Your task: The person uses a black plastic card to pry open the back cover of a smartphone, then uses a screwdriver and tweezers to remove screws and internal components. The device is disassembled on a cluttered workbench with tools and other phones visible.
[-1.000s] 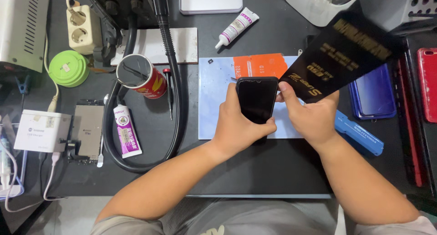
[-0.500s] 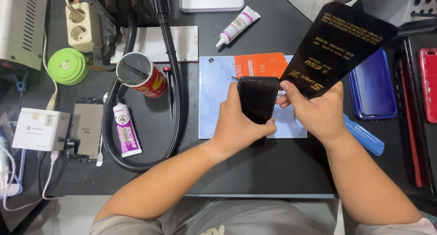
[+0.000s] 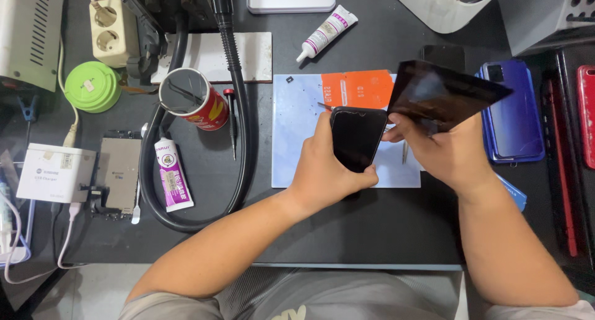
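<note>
While both my forearms angle in from six o'clock, my left hand [image 3: 325, 174] curls around the black phone [image 3: 356, 138] over the pale blue mat [image 3: 294, 128], my right hand [image 3: 443, 152] pinching a dark flat packet [image 3: 443, 97] tilted toward two o'clock, blue phone [image 3: 514, 109] at three o'clock.

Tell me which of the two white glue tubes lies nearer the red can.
The white glue tube with the purple label, lying just below the red can. The other white tube lies further off, near the top edge.

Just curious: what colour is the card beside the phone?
Orange card, clearest in the head view.
</note>
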